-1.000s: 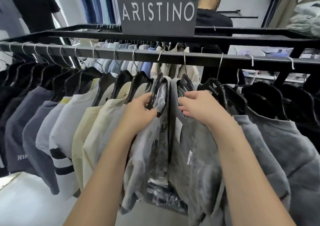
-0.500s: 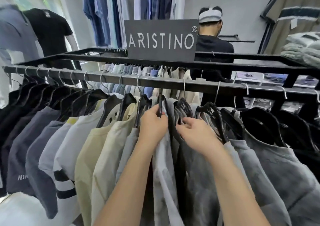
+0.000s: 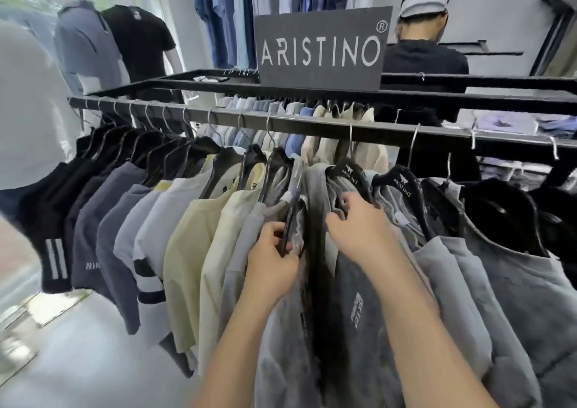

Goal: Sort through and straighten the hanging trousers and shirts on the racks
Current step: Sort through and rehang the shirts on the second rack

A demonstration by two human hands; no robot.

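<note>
A black rail (image 3: 312, 125) carries a row of shirts on black hangers: dark and navy ones at the left, cream ones (image 3: 187, 251) in the middle, grey ones (image 3: 515, 298) at the right. My left hand (image 3: 271, 260) grips the lower edge of a black hanger (image 3: 288, 220) that holds a light grey shirt in clear wrap. My right hand (image 3: 359, 226) pinches the collar of the dark grey shirt (image 3: 352, 314) just right of it, below a hanger marked with the brand (image 3: 349, 173).
A dark sign (image 3: 321, 48) stands on the rack's top frame. Behind the rack a person in a black top (image 3: 424, 61) faces away. Blue shirts (image 3: 237, 17) hang on the back wall; mannequins (image 3: 134, 42) stand at the left. Pale floor (image 3: 78, 360) lies lower left.
My left hand has slid down from the hanger's top near the rail to its lower edge. My right hand stayed at the dark grey shirt's collar. The view has shifted.
</note>
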